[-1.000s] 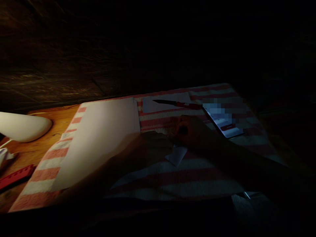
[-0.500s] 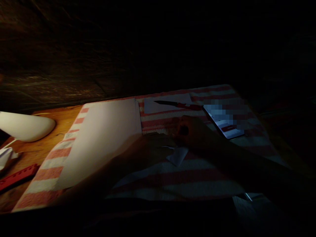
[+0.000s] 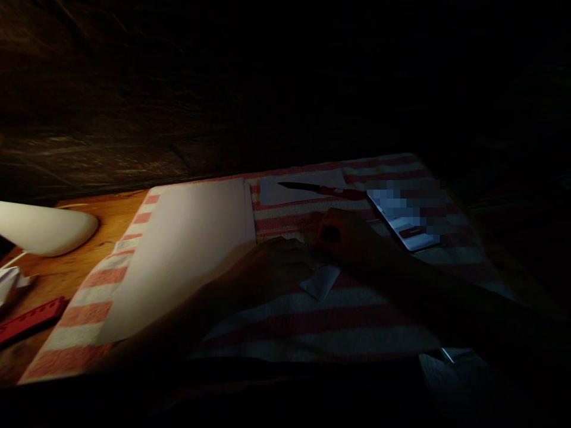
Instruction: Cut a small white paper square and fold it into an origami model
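Observation:
The scene is very dark. My left hand and my right hand meet over a small white piece of paper on a red-and-white striped cloth. Both hands press on the paper, fingers curled close together. The fingertips are lost in shadow. A large white sheet lies left of my hands.
A red-handled knife rests on a smaller white sheet at the back. A lit phone lies at the right. A white lamp base, crumpled paper and a red ruler sit on the wooden table at left.
My hands have barely shifted on the small paper. The view has moved very slightly.

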`<state>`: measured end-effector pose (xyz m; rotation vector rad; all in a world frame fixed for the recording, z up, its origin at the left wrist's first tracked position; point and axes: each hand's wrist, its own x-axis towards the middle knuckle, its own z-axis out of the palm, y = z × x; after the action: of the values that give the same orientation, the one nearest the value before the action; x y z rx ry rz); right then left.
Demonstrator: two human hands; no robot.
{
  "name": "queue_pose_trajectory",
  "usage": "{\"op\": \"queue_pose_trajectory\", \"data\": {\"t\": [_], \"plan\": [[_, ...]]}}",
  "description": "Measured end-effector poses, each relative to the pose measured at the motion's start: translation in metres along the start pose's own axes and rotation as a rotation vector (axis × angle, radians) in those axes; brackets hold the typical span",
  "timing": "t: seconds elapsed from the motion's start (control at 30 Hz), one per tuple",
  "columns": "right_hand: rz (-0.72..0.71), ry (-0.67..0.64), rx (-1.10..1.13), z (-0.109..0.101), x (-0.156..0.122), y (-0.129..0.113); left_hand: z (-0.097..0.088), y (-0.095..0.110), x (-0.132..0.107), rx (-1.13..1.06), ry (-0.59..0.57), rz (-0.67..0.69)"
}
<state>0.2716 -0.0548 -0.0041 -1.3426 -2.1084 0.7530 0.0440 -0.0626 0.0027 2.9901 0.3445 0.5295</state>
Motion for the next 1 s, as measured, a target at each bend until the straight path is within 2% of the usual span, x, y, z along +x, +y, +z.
{"op": "queue_pose_trajectory", "data": {"t": [0.3,0.8,1.0], "plan": [[-0.04,0.004,0.017,0.0018,0.0012,0.0015,0.0004,0.0003,-0.0008,-0.039,0.062,-0.015],[-0.001,0.019,0.041,0.003,0.002,0.0013,0.0003,0.0005,-0.0015,0.073,-0.087,-0.008],[0.004,0.006,0.04,0.0029,0.0034,0.0032,0.0026,0.0028,-0.005,-0.049,-0.082,-0.119]]}}
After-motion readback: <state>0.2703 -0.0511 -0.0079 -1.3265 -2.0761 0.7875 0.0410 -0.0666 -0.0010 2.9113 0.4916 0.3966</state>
